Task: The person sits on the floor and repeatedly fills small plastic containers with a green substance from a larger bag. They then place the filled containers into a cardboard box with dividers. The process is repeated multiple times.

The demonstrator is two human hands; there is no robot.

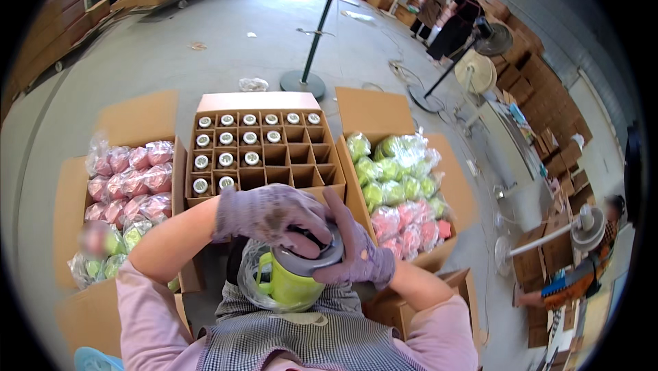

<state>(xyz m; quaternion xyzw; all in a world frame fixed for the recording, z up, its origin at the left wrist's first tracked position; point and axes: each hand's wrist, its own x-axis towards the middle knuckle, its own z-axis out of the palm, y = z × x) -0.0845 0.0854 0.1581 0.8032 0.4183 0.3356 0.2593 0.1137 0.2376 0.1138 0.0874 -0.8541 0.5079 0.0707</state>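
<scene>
A lime-green mug (293,284) with a side handle sits at my lap, inside an opened clear plastic bag (250,274). On its top is a round grey lid (308,263) with a dark raised part, partly hidden by my fingers. My left hand (275,214), in a soiled lilac knit glove, reaches over the lid and grips it from above. Gloved the same way, my right hand (360,255) holds the lid's right edge, thumb near the front and fingers along the far side. The mug leans slightly; its bottom rests near my checked apron (288,335).
Ahead stands a divided carton (267,193) holding several white-capped bottles (226,159). Cartons of bagged pink (139,181) and green items (393,191) flank it. Beyond are pedestal fans (303,83), cables on the floor, stacked boxes and other people.
</scene>
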